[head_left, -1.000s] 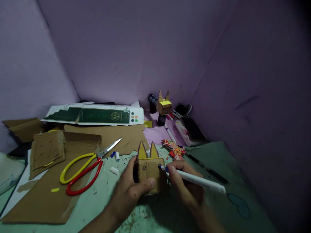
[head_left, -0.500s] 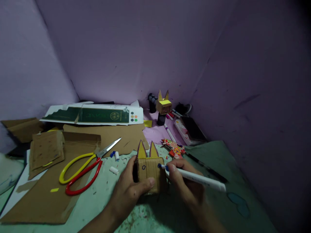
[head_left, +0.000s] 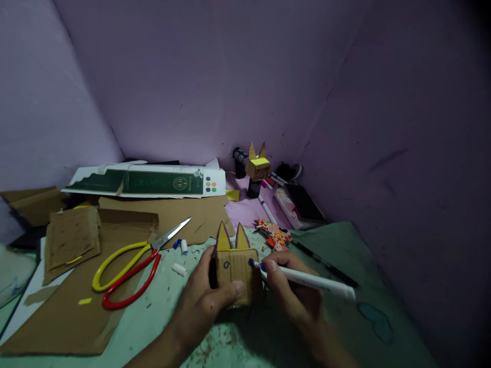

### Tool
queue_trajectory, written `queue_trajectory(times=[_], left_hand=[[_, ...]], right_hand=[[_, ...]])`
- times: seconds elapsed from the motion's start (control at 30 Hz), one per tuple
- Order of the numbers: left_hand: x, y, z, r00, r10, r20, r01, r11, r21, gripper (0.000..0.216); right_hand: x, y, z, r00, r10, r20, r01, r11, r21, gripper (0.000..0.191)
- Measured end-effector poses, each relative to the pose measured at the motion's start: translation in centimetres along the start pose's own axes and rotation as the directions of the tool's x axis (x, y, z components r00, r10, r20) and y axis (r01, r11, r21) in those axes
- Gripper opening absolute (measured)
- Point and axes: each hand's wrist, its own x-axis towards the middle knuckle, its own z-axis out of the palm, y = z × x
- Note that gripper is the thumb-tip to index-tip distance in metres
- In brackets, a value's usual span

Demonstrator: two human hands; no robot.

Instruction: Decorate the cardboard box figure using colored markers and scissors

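A small cardboard box (head_left: 240, 273) with two pointed yellow ears stands upright at the front middle. My left hand (head_left: 209, 291) grips it from the left, thumb across its front face. On that face are a small drawn ring at the left and a dark blue spot at the right. Between the thumb and fingers of my right hand (head_left: 293, 286) is a white marker (head_left: 318, 282), its blue tip touching the spot. The fingers behind the box are hidden.
Scissors (head_left: 132, 273) with yellow and red handles lie open on cardboard (head_left: 57, 327) at left. Small white pieces (head_left: 179, 269) sit beside them. Behind stands another eared cardboard box (head_left: 258, 168) on a dark cylinder. A phone (head_left: 306, 202) and a black pen (head_left: 326, 263) lie at right.
Almost nothing differs. The marker tip stays on the blue spot, and both hands keep their hold; the whole view has shifted very slightly.
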Motion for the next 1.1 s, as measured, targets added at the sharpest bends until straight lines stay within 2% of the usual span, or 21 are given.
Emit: queue_trajectory(times=[0.7, 1.1], left_hand=[[0.07, -0.23, -0.02, 1.000, 0.012, 0.010, -0.012, 1.000, -0.019, 0.072], [0.10, -0.18, -0.14, 1.000, 0.010, 0.005, -0.010, 1.000, 0.000, 0.070]], right_hand=[[0.08, 0.53, -0.01, 0.998, -0.062, 0.015, 0.063, 0.998, -0.022, 0.026], [0.30, 0.54, 0.27, 0.999, -0.047, -0.007, 0.046, 0.998, -0.033, 0.026]])
